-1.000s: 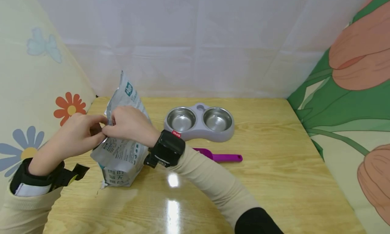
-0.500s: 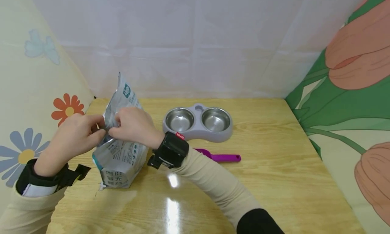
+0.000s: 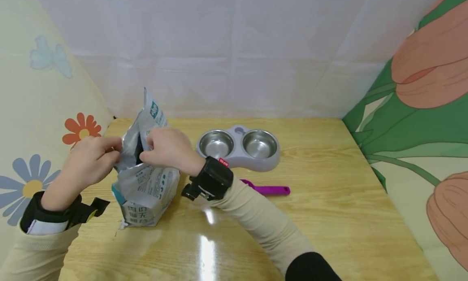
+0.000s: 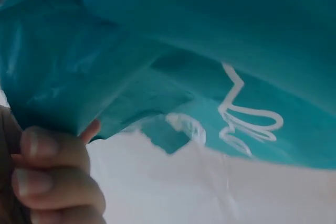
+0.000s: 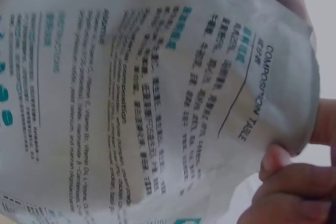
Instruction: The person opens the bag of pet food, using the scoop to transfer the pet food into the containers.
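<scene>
A silvery printed pet food bag [image 3: 150, 191] stands upright on the left of the table, its top parted so a dark gap shows. My left hand [image 3: 89, 159] pinches the left edge of the bag's mouth. On the opposite edge, my right hand [image 3: 173, 149] pinches the other side. The left wrist view has the bag's teal face [image 4: 126, 77] above curled fingers [image 4: 58, 182]. In the right wrist view, the bag's text panel [image 5: 142, 103] fills most of the picture, with fingers [image 5: 294, 192] at its rim. The bag's contents are hidden.
A grey double feeding stand [image 3: 239, 163] with two steel bowls sits behind my right wrist. The purple scoop [image 3: 272, 190] lies in front of it, partly covered by my right sleeve. Printed and white cloths rise around the wooden table [image 3: 329, 199].
My right hand has moved to the right, away from my left hand. The bag's mouth has opened between them, showing its dark inside.
</scene>
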Demonstrator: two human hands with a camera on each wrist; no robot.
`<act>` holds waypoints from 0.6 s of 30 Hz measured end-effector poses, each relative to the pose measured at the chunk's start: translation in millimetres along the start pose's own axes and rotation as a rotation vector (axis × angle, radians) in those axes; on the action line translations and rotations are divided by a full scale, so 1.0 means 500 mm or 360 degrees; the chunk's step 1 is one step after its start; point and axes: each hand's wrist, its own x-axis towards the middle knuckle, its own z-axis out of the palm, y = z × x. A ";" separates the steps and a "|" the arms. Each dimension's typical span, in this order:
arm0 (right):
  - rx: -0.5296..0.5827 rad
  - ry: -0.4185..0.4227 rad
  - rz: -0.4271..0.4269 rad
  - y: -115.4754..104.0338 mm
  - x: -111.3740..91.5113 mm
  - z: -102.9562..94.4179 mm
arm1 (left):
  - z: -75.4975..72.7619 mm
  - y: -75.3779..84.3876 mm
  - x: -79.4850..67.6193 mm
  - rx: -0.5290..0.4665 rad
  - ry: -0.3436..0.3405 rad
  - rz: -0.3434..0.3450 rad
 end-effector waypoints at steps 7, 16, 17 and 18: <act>0.0056 -0.0011 0.0024 0.004 0.000 -0.003 | -0.007 0.002 -0.002 -0.0010 -0.0057 -0.0080; 0.0078 -0.0025 0.0026 -0.001 0.011 0.005 | -0.010 -0.009 -0.005 -0.0218 -0.0334 -0.0022; 0.0078 -0.0019 0.0036 -0.002 0.013 0.006 | -0.010 -0.013 -0.005 -0.0244 -0.0365 0.0000; 0.0082 -0.0014 0.0044 -0.003 0.015 0.006 | -0.011 -0.018 -0.004 -0.0264 -0.0391 0.0026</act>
